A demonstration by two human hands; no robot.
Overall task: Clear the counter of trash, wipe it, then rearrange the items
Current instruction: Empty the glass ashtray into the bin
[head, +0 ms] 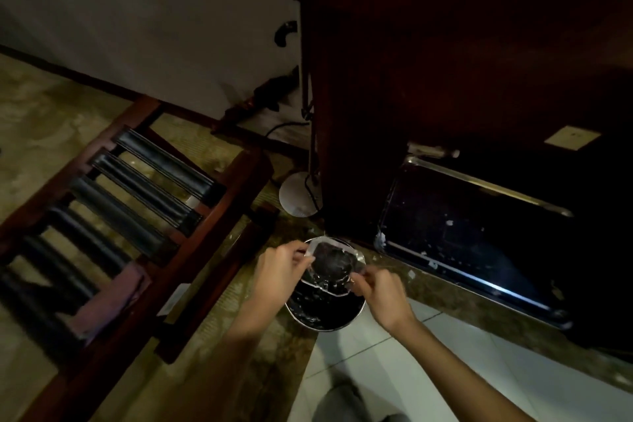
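A clear wrapper [331,265] is held over a round bin [323,305] that stands on the floor. Its left edge is pinched by the curled fingers of the left hand [279,265], and its right edge is gripped by the curled fingers of the right hand [380,291]. Something dark is seen through the wrapper, but what it is cannot be told. The bin is lined in glossy black and rimmed in pale metal.

The room is dim. The floor beneath the bin is a mottled brown-gold carpet [44,120], met at the lower right by pale tiles [394,373]. A tall dark wooden cabinet [428,79] is set just behind the bin. At its foot to the right, a black glossy panel [479,240] with a metal edge is seen, speckled with pale flecks. To the left, a wooden luggage rack [144,216] with black straps is placed, and a pinkish cloth [109,298] is draped over its near end. A lamp base [298,193], round and white, rests on the floor between the rack and the cabinet, with a black cable trailing from it. A pale wall [154,10] closes the background.
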